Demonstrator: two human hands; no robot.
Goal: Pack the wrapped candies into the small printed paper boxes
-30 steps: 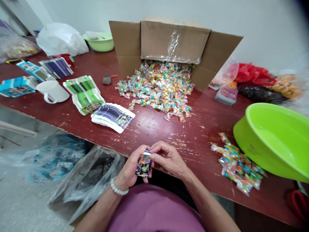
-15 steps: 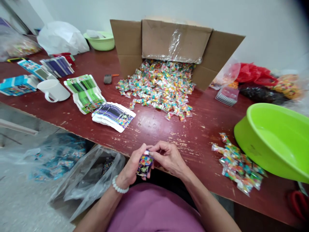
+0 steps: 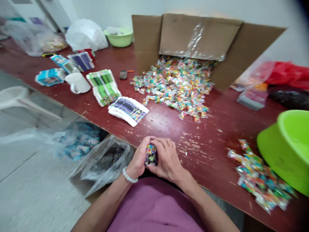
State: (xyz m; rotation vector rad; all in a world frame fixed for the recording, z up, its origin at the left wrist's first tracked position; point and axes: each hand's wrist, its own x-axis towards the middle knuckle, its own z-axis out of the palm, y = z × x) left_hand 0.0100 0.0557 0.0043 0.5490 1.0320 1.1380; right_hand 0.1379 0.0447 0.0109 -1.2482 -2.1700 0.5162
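Both my hands are closed around a small dark, colourfully printed box (image 3: 151, 155) at the near edge of the red table (image 3: 193, 141). My left hand (image 3: 139, 158), with a white bead bracelet at the wrist, grips its left side. My right hand (image 3: 167, 158) covers its right side and top, so only a narrow strip of the box shows between them. Flat purple-printed box blanks (image 3: 127, 110) lie in a stack on the table just beyond my hands.
A tipped cardboard carton (image 3: 202, 35) spills a heap of wrapped candies (image 3: 176, 83). A smaller candy pile (image 3: 260, 180) lies beside a green basin (image 3: 287, 151) at right. Green box blanks (image 3: 105, 86), a white mug (image 3: 77, 83) and more blanks sit at left. Plastic bags (image 3: 101, 161) hang below the table edge.
My right hand has come down over the top of the box and both hands now clasp it tightly. The camera has swung left and down.
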